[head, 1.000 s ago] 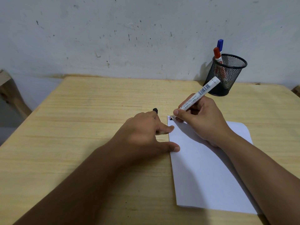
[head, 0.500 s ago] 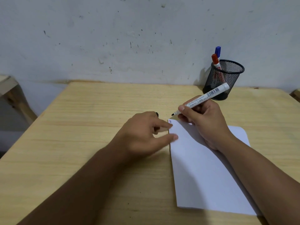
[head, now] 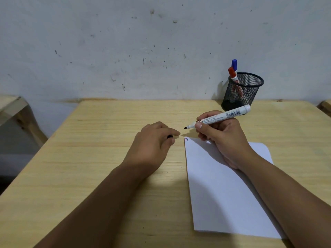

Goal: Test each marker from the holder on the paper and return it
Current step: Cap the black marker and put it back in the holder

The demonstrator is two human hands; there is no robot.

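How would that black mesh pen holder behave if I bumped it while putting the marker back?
The mesh holder looks light, being open wire, so it would probably slide or tip on the smooth wooden table. The red marker and blue marker lean to one side, likely making it tippier that way.

Two bare forearms enter from the bottom of the frame, no sleeves, watch or rings visible; the left hand (head: 152,142) and right hand (head: 222,138) show short trimmed nails (thumbnail clearest).
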